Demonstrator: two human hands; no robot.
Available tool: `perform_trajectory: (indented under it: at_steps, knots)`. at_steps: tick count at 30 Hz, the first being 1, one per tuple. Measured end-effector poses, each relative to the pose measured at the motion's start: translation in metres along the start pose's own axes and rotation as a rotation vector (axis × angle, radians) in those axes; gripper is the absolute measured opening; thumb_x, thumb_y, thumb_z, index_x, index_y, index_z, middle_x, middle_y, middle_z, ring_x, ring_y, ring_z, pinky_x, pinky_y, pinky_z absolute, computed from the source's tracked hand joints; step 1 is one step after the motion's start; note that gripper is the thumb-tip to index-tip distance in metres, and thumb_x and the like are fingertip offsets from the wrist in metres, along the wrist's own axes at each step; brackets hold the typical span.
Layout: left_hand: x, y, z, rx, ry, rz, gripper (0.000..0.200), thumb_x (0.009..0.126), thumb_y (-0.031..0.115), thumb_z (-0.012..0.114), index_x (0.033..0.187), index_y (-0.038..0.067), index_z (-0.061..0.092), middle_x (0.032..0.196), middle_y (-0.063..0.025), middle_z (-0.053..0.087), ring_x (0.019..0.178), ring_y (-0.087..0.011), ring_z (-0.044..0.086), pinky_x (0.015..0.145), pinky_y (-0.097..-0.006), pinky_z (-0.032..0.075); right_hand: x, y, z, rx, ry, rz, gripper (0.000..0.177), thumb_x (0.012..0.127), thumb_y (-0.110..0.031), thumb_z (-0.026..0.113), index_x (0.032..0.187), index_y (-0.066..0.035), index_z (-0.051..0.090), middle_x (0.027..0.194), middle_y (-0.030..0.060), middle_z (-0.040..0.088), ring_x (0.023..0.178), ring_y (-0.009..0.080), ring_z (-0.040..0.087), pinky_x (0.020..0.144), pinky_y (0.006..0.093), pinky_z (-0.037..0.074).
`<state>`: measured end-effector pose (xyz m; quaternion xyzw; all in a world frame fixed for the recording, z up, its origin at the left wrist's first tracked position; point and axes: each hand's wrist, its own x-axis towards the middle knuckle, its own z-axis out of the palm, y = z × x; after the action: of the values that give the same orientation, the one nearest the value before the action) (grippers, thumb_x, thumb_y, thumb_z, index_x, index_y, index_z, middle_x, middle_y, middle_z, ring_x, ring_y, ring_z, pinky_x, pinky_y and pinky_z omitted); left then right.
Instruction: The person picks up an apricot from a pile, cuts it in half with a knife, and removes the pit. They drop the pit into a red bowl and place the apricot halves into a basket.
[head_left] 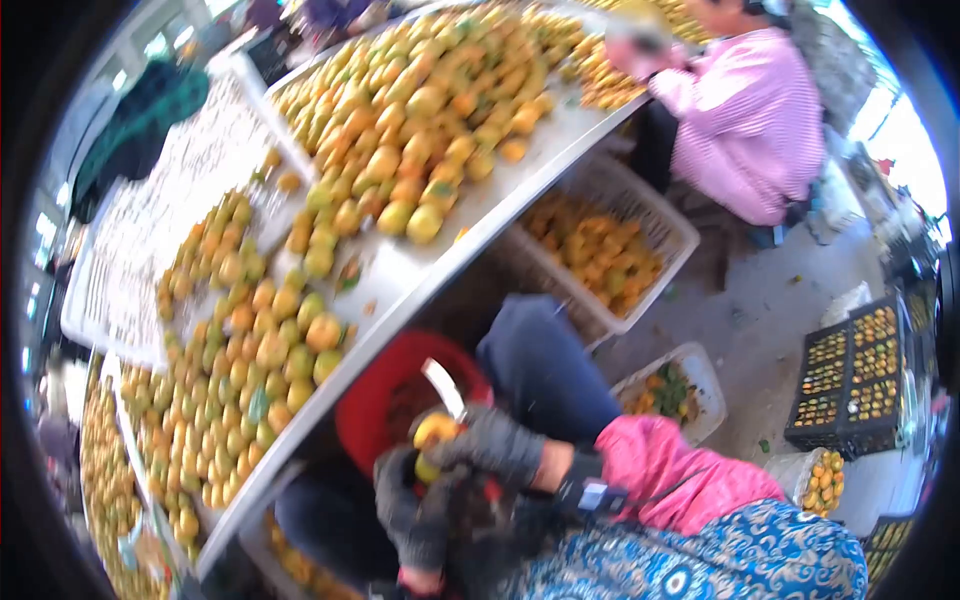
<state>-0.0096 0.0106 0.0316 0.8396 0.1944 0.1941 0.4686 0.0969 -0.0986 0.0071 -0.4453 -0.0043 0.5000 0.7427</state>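
My right hand (492, 446), in a dark grey glove, is closed beside an orange-and-green persimmon (436, 430). A knife (442, 385) with a pale blade sticks up from between the hands, apparently in my right hand's grip; its handle is hidden. My left hand (412, 515), gloved alike, curls around the fruit's lower side, where a greenish part shows. Both hands are together above my lap, close to a red basket (365, 402) between my knees. The fruit partly hides behind the gloved fingers.
A metal-edged table (400, 275) bears heaps of persimmons (270, 350) and a white plastic crate (115, 285). Below stand a white crate of fruit (680, 235) and a tub of scraps (712, 395). A person in pink (750, 120) sits nearby. Black crates (850, 435) stand right.
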Motion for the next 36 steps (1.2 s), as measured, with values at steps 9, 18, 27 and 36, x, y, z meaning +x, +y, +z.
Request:
perform_trajectory:
  at_steps: [9, 18, 27, 36]
  knots:
    - [-0.012, -0.010, 0.009, -0.422, 0.150, -0.112, 0.047, 0.073, 0.013, 0.074, 0.113, -0.002, 0.055, 0.112, -0.0106, 0.057, 0.099, -0.0202, 0.056, 0.090, -0.0323, 0.045, -0.006, -0.014, 0.007, -0.046, -0.085, -0.014, 0.038, 0.077, -0.005, 0.070, 0.114, -0.002, 0.060, 0.083, 0.0013, 0.063, 0.063, 0.0049, 0.056, 0.059, 0.0189, 0.047]
    - [-0.009, -0.006, -0.031, -0.330, 0.191, -0.092, 0.046, 0.072, 0.005, 0.070, 0.114, -0.002, 0.054, 0.109, -0.0096, 0.057, 0.098, -0.0185, 0.055, 0.088, -0.0311, 0.046, -0.003, -0.017, 0.013, -0.048, -0.106, 0.007, 0.039, 0.078, -0.004, 0.070, 0.115, -0.003, 0.057, 0.085, 0.0038, 0.065, 0.059, 0.0070, 0.057, 0.055, 0.0208, 0.048]
    - [-0.060, -0.040, -0.192, 0.734, 0.415, -0.096, 0.037, 0.081, 0.005, 0.067, 0.115, -0.003, 0.056, 0.103, -0.0087, 0.060, 0.097, -0.0201, 0.056, 0.087, -0.0335, 0.045, -0.004, -0.018, 0.023, -0.228, -0.114, 0.097, 0.030, 0.085, -0.016, 0.069, 0.110, -0.004, 0.058, 0.077, 0.0056, 0.065, 0.043, 0.0067, 0.053, 0.037, 0.0188, 0.041]
    - [-0.027, -0.003, -0.099, -0.030, 0.157, -0.191, 0.032, 0.096, 0.023, 0.047, 0.111, -0.002, 0.060, 0.102, -0.0109, 0.062, 0.093, -0.0193, 0.058, 0.084, -0.0307, 0.045, -0.004, -0.021, 0.032, -0.513, -0.215, 0.109, 0.037, 0.083, -0.033, 0.072, 0.101, -0.001, 0.066, 0.069, 0.0017, 0.065, 0.053, 0.0048, 0.057, 0.049, 0.0186, 0.045]
